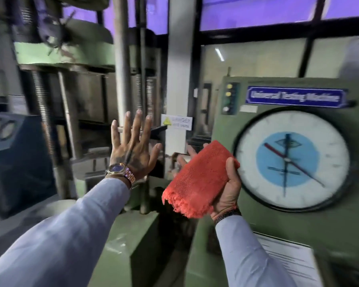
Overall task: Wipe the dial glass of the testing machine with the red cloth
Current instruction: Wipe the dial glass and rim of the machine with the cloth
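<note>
Holding folded red cloth (197, 179) in right hand (226, 183): grip closed round cloth, thumb over top edge, fingers behind, frayed end hanging low; cloth just left of dial glass (292, 160), not touching it; dial round, white face, blue centre, red pointer, set in green testing machine (278, 220) panel under blue nameplate (294, 96); left hand (133, 150) raised, fingers spread wide, empty, wristwatch (120, 170) on wrist; view blurred.
</note>
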